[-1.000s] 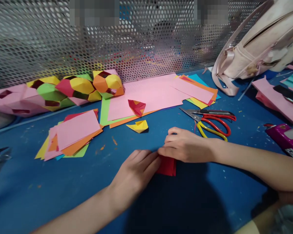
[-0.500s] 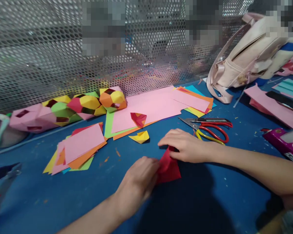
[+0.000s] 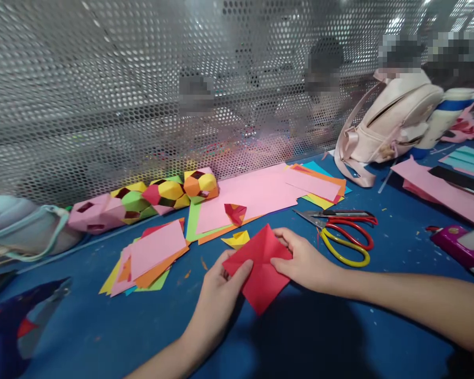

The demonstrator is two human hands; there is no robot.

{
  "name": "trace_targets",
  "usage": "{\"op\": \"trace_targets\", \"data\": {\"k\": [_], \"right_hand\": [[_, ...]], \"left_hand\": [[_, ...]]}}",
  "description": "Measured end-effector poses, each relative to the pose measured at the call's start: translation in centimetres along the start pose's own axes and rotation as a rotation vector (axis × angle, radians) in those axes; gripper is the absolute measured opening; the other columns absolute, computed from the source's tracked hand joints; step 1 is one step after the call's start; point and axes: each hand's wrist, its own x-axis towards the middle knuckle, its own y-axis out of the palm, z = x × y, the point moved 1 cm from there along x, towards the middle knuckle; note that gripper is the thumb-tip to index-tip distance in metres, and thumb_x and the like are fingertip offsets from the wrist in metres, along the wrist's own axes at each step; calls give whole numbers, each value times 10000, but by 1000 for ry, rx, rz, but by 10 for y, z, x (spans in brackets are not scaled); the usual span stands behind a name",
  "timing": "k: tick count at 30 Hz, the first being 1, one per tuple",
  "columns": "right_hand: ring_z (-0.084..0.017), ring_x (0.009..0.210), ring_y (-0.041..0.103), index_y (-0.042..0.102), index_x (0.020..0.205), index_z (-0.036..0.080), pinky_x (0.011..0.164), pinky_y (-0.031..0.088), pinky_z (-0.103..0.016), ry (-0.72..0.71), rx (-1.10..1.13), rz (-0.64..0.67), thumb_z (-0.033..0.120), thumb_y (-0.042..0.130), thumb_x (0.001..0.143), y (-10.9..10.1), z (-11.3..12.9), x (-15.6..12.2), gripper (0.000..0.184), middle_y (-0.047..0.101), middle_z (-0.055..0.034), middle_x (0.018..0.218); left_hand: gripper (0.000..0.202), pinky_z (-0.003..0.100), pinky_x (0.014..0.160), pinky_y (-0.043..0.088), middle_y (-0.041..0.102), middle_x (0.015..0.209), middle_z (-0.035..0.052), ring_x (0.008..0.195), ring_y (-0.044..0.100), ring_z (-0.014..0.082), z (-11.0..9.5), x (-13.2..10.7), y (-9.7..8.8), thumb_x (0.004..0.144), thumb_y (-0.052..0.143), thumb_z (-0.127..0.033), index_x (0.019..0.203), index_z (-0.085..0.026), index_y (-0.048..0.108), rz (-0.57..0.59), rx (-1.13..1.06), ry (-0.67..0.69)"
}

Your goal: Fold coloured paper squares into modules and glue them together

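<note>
A square of red paper with crossing crease lines is held up, one corner pointing toward me. My left hand pinches its left corner, thumb on top. At the right corner, my right hand grips it with the thumb over the face and fingers behind. Just beyond the sheet lie a folded yellow paper piece and a folded red and yellow piece. Scissors with red and yellow handles rest beyond my right hand, beside a dark cutter knife.
Paper stacks lie left and a big pink sheet behind. Joined paper balls line the metal mesh. A blue glue gun is at left; a backpack, purple tape dispenser and pink strips are right.
The red paper, folded over on the table before, is now opened out flat and lifted between both hands. My hands have turned to hold its opposite corners. The camera view has shifted.
</note>
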Motion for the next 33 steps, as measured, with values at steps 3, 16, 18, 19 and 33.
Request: {"op": "trace_targets", "data": {"k": [3, 16, 18, 19, 33], "right_hand": [[-168, 942, 613, 508, 1043, 169, 771, 509, -290, -13, -2, 13, 42, 527, 711, -2, 1, 1, 355, 635, -51, 1055], [-136, 859, 609, 506, 1067, 175, 665, 487, -219, 49, 150, 97, 114, 553, 740, 3, -6, -4, 336, 624, -32, 1015], [-138, 877, 598, 509, 1061, 174, 675, 482, -222, 33, 120, 104, 114, 551, 739, 4, -6, -5, 330, 614, -40, 1035], [-139, 882, 595, 509, 1059, 175, 679, 481, -223, 31, 114, 109, 112, 549, 740, 4, -6, -5, 327, 611, -42, 1037], [-136, 812, 598, 519, 920, 182, 673, 484, -233, 83, 308, 37, 191, 573, 786, 8, -14, -7, 145, 624, -14, 915]], "left_hand": [[204, 226, 602, 482, 658, 726, -21, 635, 619, 140, 2, 0, 0, 736, 675, -314, 824, -201, 530, 29, -140, -24], [260, 150, 502, 455, 615, 592, -41, 498, 557, 70, 3, -1, -1, 637, 750, -185, 733, -170, 509, 10, -399, -157], [257, 153, 511, 456, 606, 591, -41, 508, 556, 69, 4, -1, -2, 634, 750, -180, 733, -164, 513, 5, -410, -173], [256, 155, 515, 457, 603, 593, -41, 513, 558, 70, 5, -1, -2, 632, 750, -178, 733, -163, 514, 3, -414, -177], [284, 214, 588, 510, 680, 823, -4, 621, 639, 118, 0, -3, 1, 667, 728, -170, 889, -187, 552, 1, -426, -136]]}}
